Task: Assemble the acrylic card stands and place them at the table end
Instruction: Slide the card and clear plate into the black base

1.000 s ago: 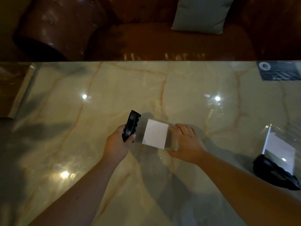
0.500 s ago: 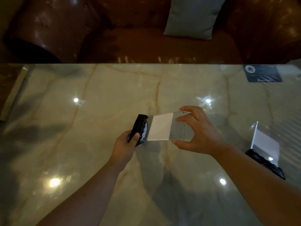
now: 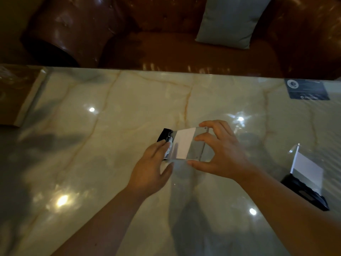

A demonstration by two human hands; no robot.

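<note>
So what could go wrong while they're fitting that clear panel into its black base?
The right hand pinches the acrylic panel only by its edges, so it could slip or enter the black base crooked. The left hand barely steadies that base. The right forearm passes close to the finished stand and might knock it.

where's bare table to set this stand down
Bare marble runs left of the left hand toward the brown box, and along the far edge up to the dark card. The right side is crowded by the finished stand.

dark blue card (image 3: 307, 89) at table edge, round logo, print illegible
</note>
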